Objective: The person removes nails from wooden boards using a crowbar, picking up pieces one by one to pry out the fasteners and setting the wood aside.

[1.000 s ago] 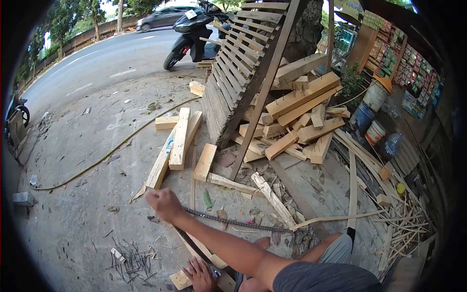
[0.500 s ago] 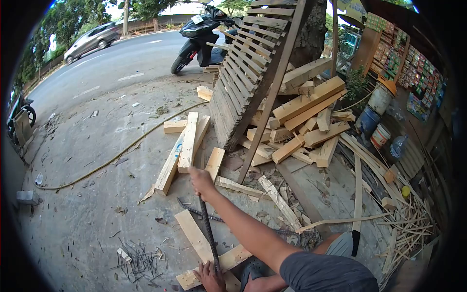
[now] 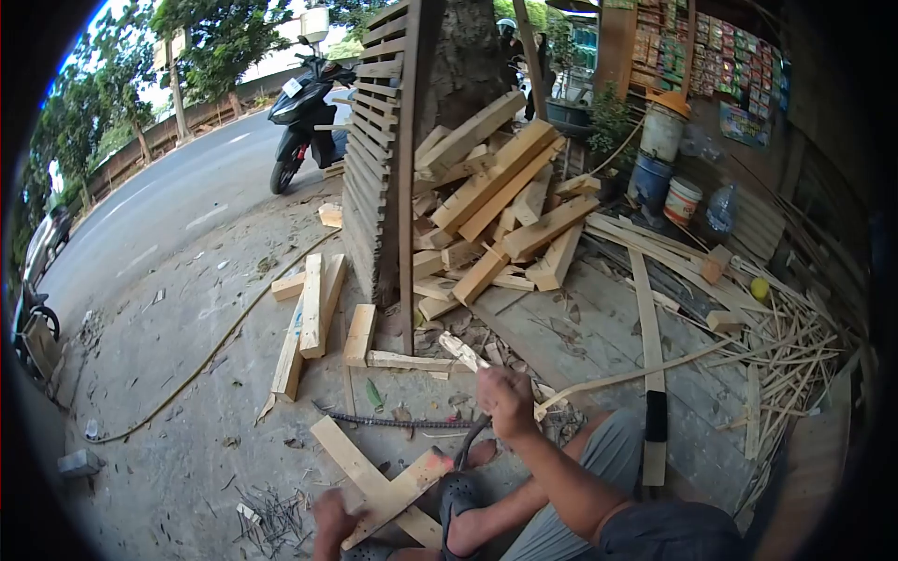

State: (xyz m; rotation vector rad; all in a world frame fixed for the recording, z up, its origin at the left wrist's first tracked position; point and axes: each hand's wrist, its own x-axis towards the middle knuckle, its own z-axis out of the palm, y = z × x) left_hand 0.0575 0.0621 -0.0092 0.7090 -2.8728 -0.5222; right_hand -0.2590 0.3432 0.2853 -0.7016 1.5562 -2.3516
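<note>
Pale plank (image 3: pixel 398 499) slants up rightward, bottom centre; the left hand (image 3: pixel 333 520) is nearer, by its lower end, grip unclear. Apart, the right hand (image 3: pixel 506 400) clutches a bar (image 3: pixel 470 439) by the upper end.

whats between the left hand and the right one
In the head view, two crossed boards lie between the left hand and the right hand; past them is the dark curved bar gripped by the right.

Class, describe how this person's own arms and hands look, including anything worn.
A short, dark grey sleeve tops the bare right forearm. The right hand and left hand wear no gloves, and no watch shows. Any left sleeve is out of view.
</note>
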